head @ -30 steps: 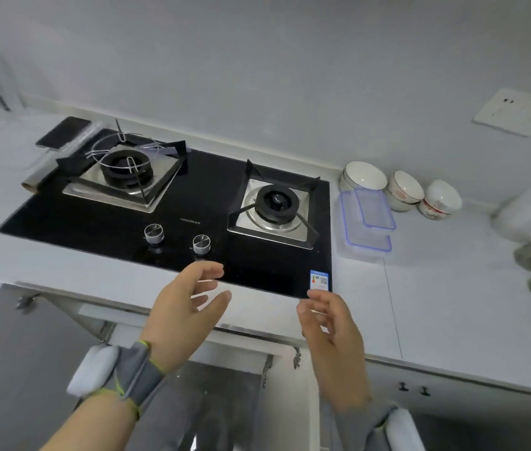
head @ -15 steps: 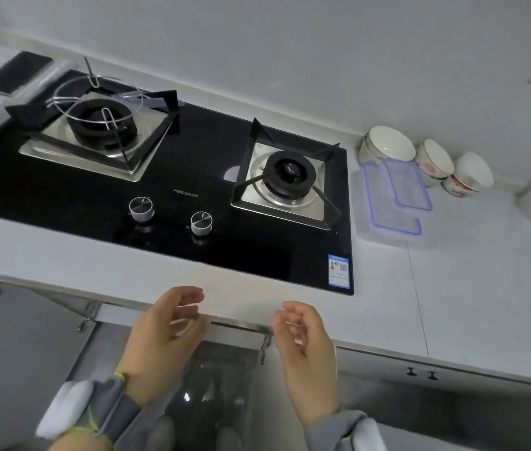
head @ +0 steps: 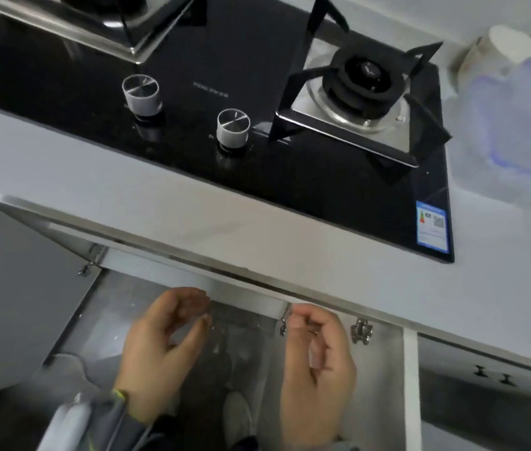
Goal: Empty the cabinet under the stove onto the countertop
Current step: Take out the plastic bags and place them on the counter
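Note:
The cabinet [head: 117, 307] under the black glass stove [head: 192, 131] stands open, and its steel-lined inside shows below the countertop's front edge [head: 192, 229]. My left hand [head: 163, 349] and my right hand [head: 316, 366] hang side by side in front of the opening, just under the edge. Both have loosely curled fingers and hold nothing. What lies deeper in the cabinet is blurred and partly hidden behind my hands.
Two grey knobs [head: 233, 126] sit at the stove's front, with a burner [head: 365, 79] to their right. A clear container with a blue rim [head: 511, 131] and a white bowl [head: 501, 50] stand on the countertop at right. An open door [head: 412, 385] flanks the cabinet's right side.
My view has dropped and come closer to the counter edge. Both hands have lowered from above the countertop to the front of the open cabinet, and their fingers have curled.

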